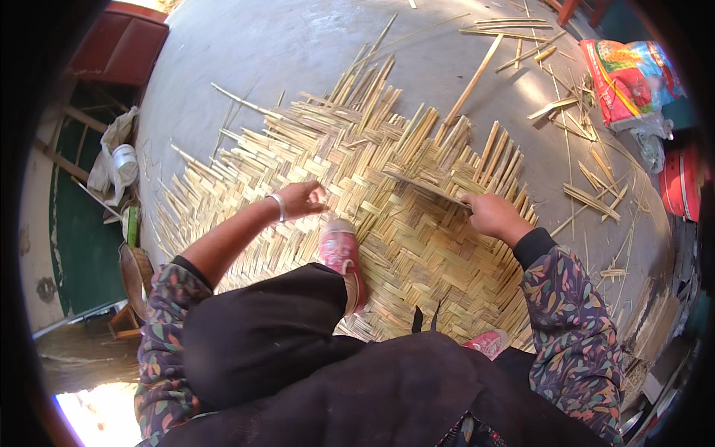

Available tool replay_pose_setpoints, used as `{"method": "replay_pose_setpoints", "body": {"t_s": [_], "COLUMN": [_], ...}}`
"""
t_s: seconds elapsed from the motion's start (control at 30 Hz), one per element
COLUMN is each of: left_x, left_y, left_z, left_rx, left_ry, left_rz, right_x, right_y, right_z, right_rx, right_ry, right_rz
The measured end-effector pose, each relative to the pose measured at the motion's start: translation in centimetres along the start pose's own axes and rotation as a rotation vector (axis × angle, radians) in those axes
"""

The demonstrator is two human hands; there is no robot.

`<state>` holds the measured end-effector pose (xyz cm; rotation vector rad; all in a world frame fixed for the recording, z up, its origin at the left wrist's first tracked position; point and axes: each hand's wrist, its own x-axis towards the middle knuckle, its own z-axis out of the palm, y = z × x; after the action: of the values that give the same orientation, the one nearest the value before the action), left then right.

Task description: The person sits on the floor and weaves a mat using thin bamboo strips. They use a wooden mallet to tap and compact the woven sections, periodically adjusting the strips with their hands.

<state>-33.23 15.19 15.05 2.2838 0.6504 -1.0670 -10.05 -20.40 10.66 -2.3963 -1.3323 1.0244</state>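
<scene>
A large mat [417, 246] woven from split, straw-coloured strips spreads over the floor, with loose strip ends sticking out along its far and side edges. My right hand [497, 217] is closed round the near end of a flat, narrow, blade-like tool [428, 188], which points left across the weave. Just above the mat's middle is my left hand [302, 200], a pale bangle on its wrist. Its fingers are loosely bent and apart, and I see nothing in them. Close below it, my pink patterned shoe [340, 249] stands on the mat; the other shoe [488, 343] shows partly at lower right.
Loose split strips [588, 201] litter the floor on the right. Beyond them lie a colourful printed bag [622, 82] and a red container [679, 182]. At left are a white bucket [124, 164], a round basket [134, 276] and a reddish-brown cabinet [123, 45].
</scene>
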Motion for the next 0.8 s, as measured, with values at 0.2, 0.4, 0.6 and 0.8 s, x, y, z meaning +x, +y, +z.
{"method": "replay_pose_setpoints", "body": {"t_s": [0.2,0.4,0.6,0.8], "left_x": [-3.2,4.0,9.3,9.9], "left_y": [-6.6,-7.0,-1.0,1.5], "left_z": [0.5,3.2,2.0,1.3], "left_rx": [0.034,-0.045,0.16,0.174], "left_ry": [0.183,0.545,0.702,0.664], "left_rz": [-0.149,0.007,0.004,0.002], "right_x": [-0.6,-1.3,-1.4,-1.5], "right_y": [-0.5,-1.3,-2.0,-3.0], "right_z": [0.4,0.6,0.5,1.8], "right_rx": [-0.019,-0.045,-0.095,-0.113], "right_ry": [0.018,-0.006,-0.013,-0.04], "right_rz": [0.021,0.104,0.141,0.212]}}
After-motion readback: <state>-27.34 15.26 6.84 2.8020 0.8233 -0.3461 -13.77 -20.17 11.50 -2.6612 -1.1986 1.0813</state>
